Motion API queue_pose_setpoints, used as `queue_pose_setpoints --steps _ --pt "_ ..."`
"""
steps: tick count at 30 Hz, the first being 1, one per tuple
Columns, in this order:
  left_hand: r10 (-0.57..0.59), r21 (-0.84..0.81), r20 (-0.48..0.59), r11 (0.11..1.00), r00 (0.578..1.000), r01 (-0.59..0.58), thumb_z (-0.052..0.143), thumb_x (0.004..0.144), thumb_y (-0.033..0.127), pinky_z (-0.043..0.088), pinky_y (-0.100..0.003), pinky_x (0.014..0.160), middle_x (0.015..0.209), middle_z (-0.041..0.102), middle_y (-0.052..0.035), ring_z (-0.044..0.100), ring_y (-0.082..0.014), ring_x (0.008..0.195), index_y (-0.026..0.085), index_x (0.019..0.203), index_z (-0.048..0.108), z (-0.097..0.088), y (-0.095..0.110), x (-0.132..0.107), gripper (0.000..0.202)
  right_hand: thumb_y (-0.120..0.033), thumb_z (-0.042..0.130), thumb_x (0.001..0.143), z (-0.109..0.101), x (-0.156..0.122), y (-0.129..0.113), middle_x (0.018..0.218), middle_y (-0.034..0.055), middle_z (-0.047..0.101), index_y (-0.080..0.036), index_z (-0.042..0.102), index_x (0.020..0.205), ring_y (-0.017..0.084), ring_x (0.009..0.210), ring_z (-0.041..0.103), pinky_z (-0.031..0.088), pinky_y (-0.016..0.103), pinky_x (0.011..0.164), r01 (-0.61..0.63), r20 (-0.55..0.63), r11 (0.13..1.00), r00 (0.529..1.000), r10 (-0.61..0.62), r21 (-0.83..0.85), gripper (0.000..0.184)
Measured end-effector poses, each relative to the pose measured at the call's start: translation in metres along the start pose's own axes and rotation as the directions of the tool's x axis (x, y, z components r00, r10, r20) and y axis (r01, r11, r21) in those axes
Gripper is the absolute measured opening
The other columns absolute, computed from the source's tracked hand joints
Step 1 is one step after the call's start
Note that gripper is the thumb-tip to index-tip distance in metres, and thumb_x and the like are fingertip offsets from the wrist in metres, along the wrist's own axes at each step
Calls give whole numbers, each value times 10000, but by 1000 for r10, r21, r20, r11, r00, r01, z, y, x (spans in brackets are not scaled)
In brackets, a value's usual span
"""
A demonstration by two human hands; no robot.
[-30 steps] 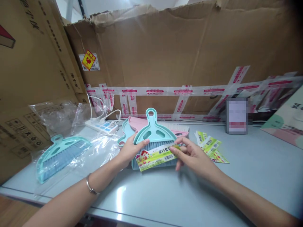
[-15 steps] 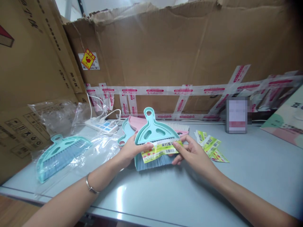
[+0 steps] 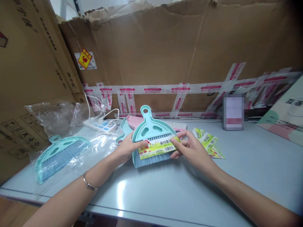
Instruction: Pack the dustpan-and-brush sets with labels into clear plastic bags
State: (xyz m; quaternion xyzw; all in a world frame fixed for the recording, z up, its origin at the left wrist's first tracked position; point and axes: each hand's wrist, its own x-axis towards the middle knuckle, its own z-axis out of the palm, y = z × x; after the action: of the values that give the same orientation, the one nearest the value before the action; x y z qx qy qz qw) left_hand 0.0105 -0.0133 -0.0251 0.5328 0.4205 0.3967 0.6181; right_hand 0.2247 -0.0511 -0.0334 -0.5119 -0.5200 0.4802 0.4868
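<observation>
1. L hand (image 3: 127,147): thumb on top, fingers curled behind, pinching the teal brush (image 3: 151,130) and the left end of the label (image 3: 157,147).
2. R hand (image 3: 192,152): fingers pinch the label's right end.
3. Change vs 1 s ago: the label slid up from mid-bristles to just under the plastic head, and the brush tipped up a bit.
4. Judgement: label nearly seated.
5. Brush sits mid-surface (image 3: 165,195), toward the back edge. Spare labels (image 3: 209,145) just right of the R hand.

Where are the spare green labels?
Head view: the spare green labels lie on the table, just beyond the right hand, right of the teal brush.
</observation>
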Motion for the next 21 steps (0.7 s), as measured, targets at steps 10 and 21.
queue_pose_setpoints --steps 10,21 --pt "11 24 95 1000 995 -13 817 585 229 499 -406 868 1017 692 -105 649 -267 967 172 1170 532 -4 -5 1 654 -563 716 647 6 -4 4 746 -41 623 -242 312 870 167 518 659 579 322 527 123 -111 980 988 -106 156 561" --pt "38 29 113 999 993 -42 805 608 276 503 -404 852 1008 687 -116 649 -271 953 157 1136 545 -7 -5 1 600 -512 684 718 2 -5 11 744 -56 540 -242 328 889 114 469 587 482 253 434 156 -67 988 985 -156 -3 478"
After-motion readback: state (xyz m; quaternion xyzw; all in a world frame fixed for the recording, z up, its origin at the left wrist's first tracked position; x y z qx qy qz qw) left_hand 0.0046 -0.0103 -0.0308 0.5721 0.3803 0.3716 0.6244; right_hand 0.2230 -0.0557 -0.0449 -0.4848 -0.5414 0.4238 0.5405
